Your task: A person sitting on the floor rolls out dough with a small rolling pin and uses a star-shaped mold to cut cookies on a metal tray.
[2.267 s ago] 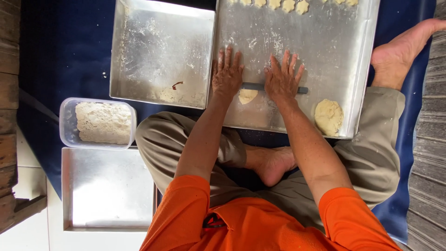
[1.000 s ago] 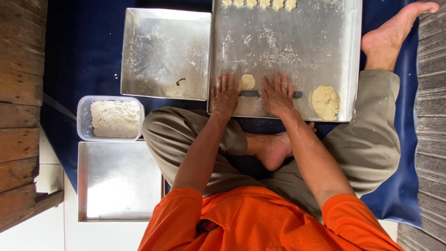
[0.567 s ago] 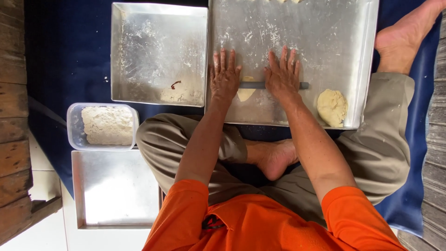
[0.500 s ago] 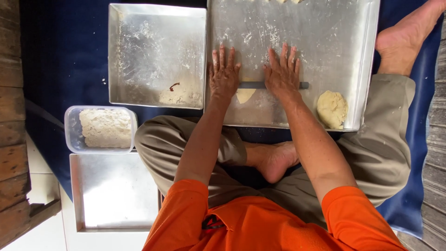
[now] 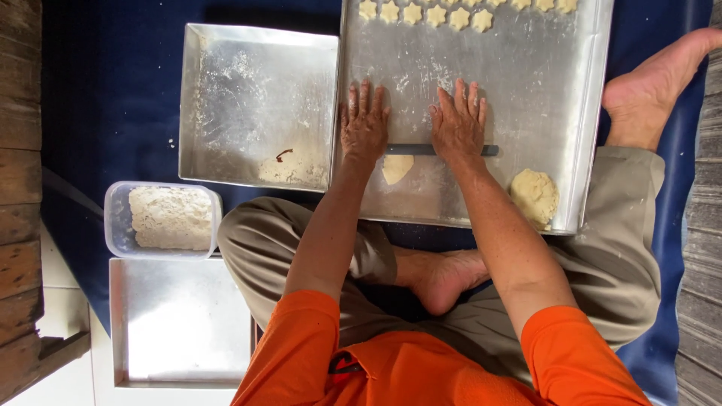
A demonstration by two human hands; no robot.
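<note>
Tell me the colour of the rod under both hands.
Dark grey rolling rod, clearest in the head view.

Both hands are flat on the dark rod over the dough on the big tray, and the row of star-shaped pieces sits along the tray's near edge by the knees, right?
Not quite. The head view shows the star-shaped pieces along the far edge of the big tray, away from the knees. The rest holds: left hand and right hand lie flat on the dark rod over the dough.

Both my arms reach straight forward, elbows nearly extended. Left hand (image 5: 364, 128) and right hand (image 5: 458, 126) lie palm-down, side by side, fingers flat and slightly spread. Legs crossed beneath.
</note>
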